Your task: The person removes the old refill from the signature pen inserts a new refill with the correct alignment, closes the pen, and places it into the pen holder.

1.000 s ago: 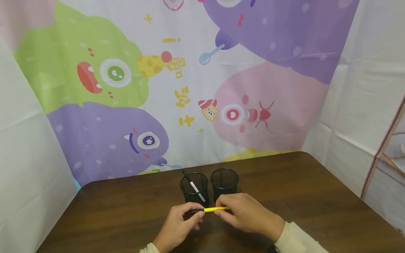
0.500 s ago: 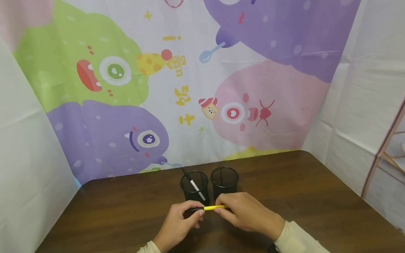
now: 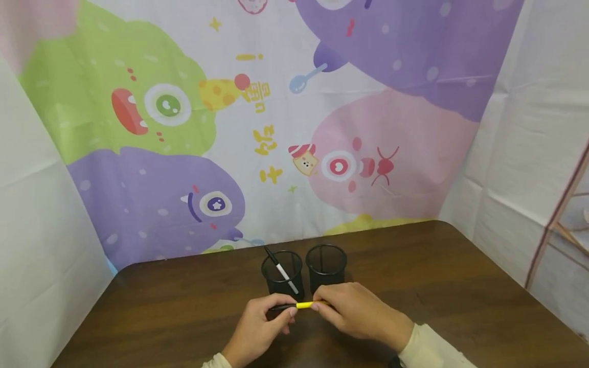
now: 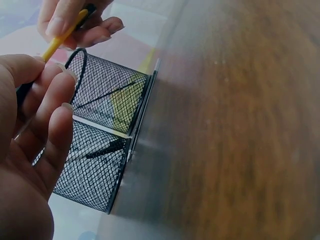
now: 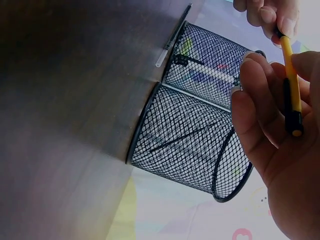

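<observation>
Both hands hold a yellow and black pen (image 3: 303, 305) level in front of two black mesh cups. My left hand (image 3: 259, 324) pinches its black end between thumb and fingers. My right hand (image 3: 356, 309) pinches the yellow barrel; the right wrist view shows a black clip and a black end cap on the pen (image 5: 290, 82). Just beyond the hands stand the left mesh cup (image 3: 271, 286) and the right mesh cup (image 3: 327, 276). Leaning inside the left one is a marker (image 3: 282, 273) with a black top and white barrel.
A thin dark pen (image 4: 142, 112) with a clear end lies on the table along the cups' bases, hidden in the head view. The brown table (image 3: 184, 296) meets a cartoon-printed cloth (image 3: 276, 209) at the back. White cloth hangs at both sides.
The hands keep their hold on the pen, with almost no movement. Slightly less of the yellow barrel shows at my right fingers. The cups and marker stay put.
</observation>
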A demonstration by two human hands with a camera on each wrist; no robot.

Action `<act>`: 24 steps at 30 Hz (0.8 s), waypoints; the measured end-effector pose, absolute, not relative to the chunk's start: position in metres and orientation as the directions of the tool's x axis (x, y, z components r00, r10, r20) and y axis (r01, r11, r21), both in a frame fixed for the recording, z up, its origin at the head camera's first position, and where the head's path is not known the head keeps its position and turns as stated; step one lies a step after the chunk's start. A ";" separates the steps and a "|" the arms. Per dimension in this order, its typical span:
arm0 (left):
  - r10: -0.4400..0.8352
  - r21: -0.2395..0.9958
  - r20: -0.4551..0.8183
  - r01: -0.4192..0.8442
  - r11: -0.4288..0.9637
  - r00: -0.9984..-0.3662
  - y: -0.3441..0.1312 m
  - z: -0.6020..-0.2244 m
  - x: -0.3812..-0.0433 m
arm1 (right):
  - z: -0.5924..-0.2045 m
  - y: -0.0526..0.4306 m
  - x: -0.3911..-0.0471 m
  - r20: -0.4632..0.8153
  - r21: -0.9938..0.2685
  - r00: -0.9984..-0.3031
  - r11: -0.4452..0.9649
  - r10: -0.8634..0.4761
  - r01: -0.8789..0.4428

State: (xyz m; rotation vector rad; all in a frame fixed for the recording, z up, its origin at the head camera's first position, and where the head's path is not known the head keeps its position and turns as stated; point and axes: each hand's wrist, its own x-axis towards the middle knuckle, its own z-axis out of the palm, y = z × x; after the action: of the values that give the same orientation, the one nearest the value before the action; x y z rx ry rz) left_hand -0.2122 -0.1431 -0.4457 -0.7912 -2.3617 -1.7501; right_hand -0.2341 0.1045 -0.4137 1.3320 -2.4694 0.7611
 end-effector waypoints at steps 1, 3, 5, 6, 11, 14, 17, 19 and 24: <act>0.346 0.866 0.374 0.457 0.201 -0.861 -0.143 -0.445 -0.212 | -0.414 0.105 -0.234 0.435 -0.328 -0.557 0.452 -0.707 -0.829; 0.347 0.865 0.377 0.460 0.198 -0.859 -0.143 -0.444 -0.211 | -0.414 0.105 -0.234 0.434 -0.323 -0.556 0.454 -0.709 -0.831; 0.347 0.866 0.375 0.458 0.201 -0.860 -0.142 -0.444 -0.210 | -0.415 0.105 -0.234 0.432 -0.322 -0.554 0.452 -0.712 -0.832; 0.347 0.865 0.375 0.459 0.203 -0.860 -0.142 -0.444 -0.210 | -0.416 0.105 -0.234 0.432 -0.321 -0.553 0.452 -0.712 -0.832; 0.344 0.858 0.375 0.463 0.222 -0.861 -0.143 -0.447 -0.212 | -0.416 0.104 -0.234 0.437 -0.330 -0.553 0.446 -0.709 -0.832; 0.337 0.861 0.367 0.454 0.229 -0.867 -0.143 -0.447 -0.213 | -0.416 0.104 -0.234 0.436 -0.343 -0.564 0.450 -0.702 -0.825; 0.335 0.866 0.358 0.444 0.230 -0.872 -0.144 -0.447 -0.213 | -0.415 0.104 -0.233 0.430 -0.358 -0.571 0.449 -0.700 -0.819; 0.334 0.867 0.355 0.441 0.232 -0.873 -0.144 -0.447 -0.213 | -0.415 0.104 -0.233 0.432 -0.359 -0.573 0.450 -0.697 -0.818; 0.335 0.870 0.344 0.432 0.237 -0.877 -0.144 -0.448 -0.213 | -0.415 0.105 -0.233 0.429 -0.359 -0.582 0.461 -0.691 -0.812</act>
State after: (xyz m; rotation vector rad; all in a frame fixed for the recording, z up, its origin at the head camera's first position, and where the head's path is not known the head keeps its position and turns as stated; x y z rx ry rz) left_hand -0.2129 -0.1440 -0.4476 -0.7470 -2.4023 -1.7353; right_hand -0.2331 0.1053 -0.4152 1.3015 -2.4872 0.7934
